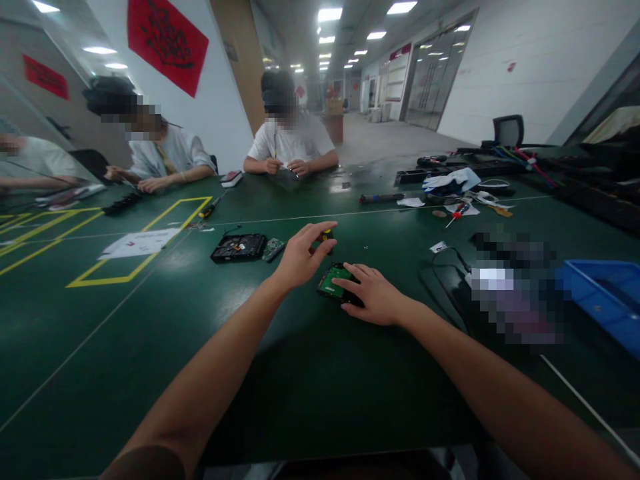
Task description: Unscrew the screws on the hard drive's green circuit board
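Note:
A hard drive [329, 283] lies on the green table with its green circuit board facing up. My right hand [375, 293] spans it, fingers over the board and thumb along the near edge, gripping it against the table. Just beyond the drive is my left hand [304, 257], thumb and index finger curved around a yellow-and-black screwdriver handle [327, 235]. The screwdriver's shaft cannot be made out. To the left of that hand sit a loose circuit board [273, 249] and a second, black hard drive [239, 247].
Another yellow-and-black screwdriver [210, 207] and a white paper [140, 243] lie to the left. At right are a cable [445, 273], a blue bin [605, 293] and a red screwdriver [455, 213]. Across the table a person in white [295, 140] works; others sit further left.

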### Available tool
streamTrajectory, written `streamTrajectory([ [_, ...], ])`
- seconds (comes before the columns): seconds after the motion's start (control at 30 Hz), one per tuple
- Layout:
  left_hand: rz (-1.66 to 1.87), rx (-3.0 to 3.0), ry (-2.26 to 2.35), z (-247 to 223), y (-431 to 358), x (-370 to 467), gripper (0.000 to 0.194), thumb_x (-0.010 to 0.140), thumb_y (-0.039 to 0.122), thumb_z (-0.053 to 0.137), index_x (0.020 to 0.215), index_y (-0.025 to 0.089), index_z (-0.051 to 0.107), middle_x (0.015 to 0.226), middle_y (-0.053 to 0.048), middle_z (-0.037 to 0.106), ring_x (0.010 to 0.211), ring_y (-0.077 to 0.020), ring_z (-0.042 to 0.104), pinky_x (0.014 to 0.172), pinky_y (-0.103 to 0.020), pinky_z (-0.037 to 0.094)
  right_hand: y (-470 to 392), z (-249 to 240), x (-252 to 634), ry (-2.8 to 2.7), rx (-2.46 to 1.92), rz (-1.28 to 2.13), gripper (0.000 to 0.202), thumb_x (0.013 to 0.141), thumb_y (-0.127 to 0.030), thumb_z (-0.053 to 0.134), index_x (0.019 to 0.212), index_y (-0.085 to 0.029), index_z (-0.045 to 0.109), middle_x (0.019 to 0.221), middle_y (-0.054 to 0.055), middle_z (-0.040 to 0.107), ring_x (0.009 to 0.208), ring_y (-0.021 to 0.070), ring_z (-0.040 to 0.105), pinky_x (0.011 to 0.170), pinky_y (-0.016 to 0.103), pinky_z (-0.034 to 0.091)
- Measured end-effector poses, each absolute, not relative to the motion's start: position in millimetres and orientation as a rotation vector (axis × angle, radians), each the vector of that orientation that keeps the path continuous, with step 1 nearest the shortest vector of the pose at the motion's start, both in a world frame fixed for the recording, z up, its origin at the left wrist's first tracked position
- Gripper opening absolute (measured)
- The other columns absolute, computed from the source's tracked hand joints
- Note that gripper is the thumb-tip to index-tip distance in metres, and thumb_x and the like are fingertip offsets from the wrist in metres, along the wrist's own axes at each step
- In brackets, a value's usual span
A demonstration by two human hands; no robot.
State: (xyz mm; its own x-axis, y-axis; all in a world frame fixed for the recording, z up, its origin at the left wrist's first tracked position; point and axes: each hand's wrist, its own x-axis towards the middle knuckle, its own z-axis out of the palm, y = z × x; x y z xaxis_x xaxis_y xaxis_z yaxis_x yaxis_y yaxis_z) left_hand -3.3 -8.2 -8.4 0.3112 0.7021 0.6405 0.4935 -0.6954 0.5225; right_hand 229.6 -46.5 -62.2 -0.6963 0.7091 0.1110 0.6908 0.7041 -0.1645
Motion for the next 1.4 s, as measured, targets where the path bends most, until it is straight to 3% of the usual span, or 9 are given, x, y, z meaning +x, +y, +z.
streamTrajectory([
  [0.17, 1.307, 2.366, 1.061, -4.0, -9.1, -5.2, 0.036, 0.100, 0.027, 0.060, 0.136, 0.026, 0.064, 0.116, -0.008, 0.065, 0.095, -0.0174, 0.066, 0.071, -0.026, 0.060, -47.3, -60.9, 229.3, -2.747, -1.134, 0.161, 0.067, 0.098, -0.059, 0.056, 0.158, -0.031, 0.044, 0.168, 0.014, 0.028, 0.149, 0.0416, 0.031, 0.118, 0.061, 0.025],
  [0.3, 1.282, 2.322, 0.987, -7.7, -5.9, -7.7, 0.041, 0.103, 0.024, 0.052, 0.143, 0.026, 0.058, 0.125, -0.009, 0.065, 0.077, -0.0116, 0.065, 0.067, -0.025, 0.061, -47.4, -59.5, 229.7, -2.752, -1.128, 0.157, 0.067, 0.098, -0.058, 0.056, 0.157, -0.029, 0.044, 0.167, 0.016, 0.029, 0.149, 0.0411, 0.032, 0.118, 0.060, 0.025],
  [0.53, 1.216, 2.337, 0.942, -8.0, -4.8, -9.0, 0.044, 0.107, 0.026, 0.042, 0.150, 0.027, 0.051, 0.130, -0.009, 0.065, 0.078, -0.0120, 0.067, 0.070, -0.027, 0.063, -47.2, -60.0, 229.6, -2.757, -1.154, 0.171, 0.068, 0.098, -0.060, 0.055, 0.158, -0.032, 0.042, 0.169, 0.014, 0.027, 0.150, 0.0411, 0.029, 0.119, 0.061, 0.024],
  [0.77, 1.286, 2.376, 1.051, -4.9, -7.1, -7.6, 0.038, 0.102, 0.029, 0.057, 0.140, 0.025, 0.061, 0.120, -0.009, 0.067, 0.096, -0.0183, 0.067, 0.071, -0.026, 0.061, -47.2, -61.4, 229.7, -2.750, -1.132, 0.149, 0.068, 0.098, -0.059, 0.056, 0.158, -0.030, 0.044, 0.168, 0.015, 0.029, 0.149, 0.0409, 0.032, 0.119, 0.060, 0.024],
  [0.9, 1.228, 2.309, 1.008, -9.3, -5.5, -7.7, 0.044, 0.105, 0.025, 0.049, 0.149, 0.027, 0.052, 0.133, -0.009, 0.065, 0.087, -0.0145, 0.067, 0.063, -0.023, 0.059, -46.8, -62.1, 229.6, -2.758, -1.138, 0.148, 0.068, 0.098, -0.059, 0.056, 0.158, -0.029, 0.043, 0.168, 0.016, 0.029, 0.149, 0.0415, 0.031, 0.118, 0.060, 0.025],
  [1.03, 1.280, 2.348, 1.051, -9.4, -5.0, -7.3, 0.044, 0.100, 0.026, 0.059, 0.144, 0.027, 0.057, 0.123, -0.008, 0.066, 0.099, -0.0187, 0.066, 0.067, -0.024, 0.059, -46.4, -61.8, 230.0, -2.753, -1.131, 0.138, 0.068, 0.098, -0.059, 0.056, 0.158, -0.029, 0.044, 0.167, 0.016, 0.030, 0.149, 0.0415, 0.032, 0.118, 0.060, 0.026],
  [1.13, 1.302, 2.383, 1.083, -7.7, -5.8, -7.1, 0.044, 0.100, 0.027, 0.060, 0.144, 0.028, 0.058, 0.116, -0.008, 0.065, 0.097, -0.0183, 0.064, 0.068, -0.025, 0.060, -46.4, -61.1, 230.2, -2.751, -1.129, 0.148, 0.068, 0.098, -0.059, 0.056, 0.158, -0.030, 0.044, 0.168, 0.015, 0.029, 0.149, 0.0414, 0.031, 0.118, 0.060, 0.026],
  [1.3, 1.219, 2.324, 1.015, -10.3, -4.7, -8.5, 0.051, 0.103, 0.023, 0.051, 0.154, 0.029, 0.046, 0.127, -0.010, 0.062, 0.095, -0.0172, 0.064, 0.064, -0.023, 0.060, -47.1, -60.4, 229.7, -2.756, -1.133, 0.159, 0.068, 0.098, -0.059, 0.057, 0.158, -0.029, 0.044, 0.167, 0.016, 0.029, 0.148, 0.0414, 0.032, 0.118, 0.060, 0.026],
  [1.4, 1.237, 2.325, 1.029, -12.1, -2.7, -8.7, 0.049, 0.102, 0.023, 0.054, 0.151, 0.028, 0.050, 0.125, -0.008, 0.065, 0.089, -0.0151, 0.065, 0.062, -0.022, 0.059, -47.1, -60.9, 229.4, -2.751, -1.133, 0.151, 0.068, 0.098, -0.059, 0.056, 0.158, -0.029, 0.044, 0.167, 0.016, 0.030, 0.149, 0.0415, 0.032, 0.118, 0.060, 0.026],
])
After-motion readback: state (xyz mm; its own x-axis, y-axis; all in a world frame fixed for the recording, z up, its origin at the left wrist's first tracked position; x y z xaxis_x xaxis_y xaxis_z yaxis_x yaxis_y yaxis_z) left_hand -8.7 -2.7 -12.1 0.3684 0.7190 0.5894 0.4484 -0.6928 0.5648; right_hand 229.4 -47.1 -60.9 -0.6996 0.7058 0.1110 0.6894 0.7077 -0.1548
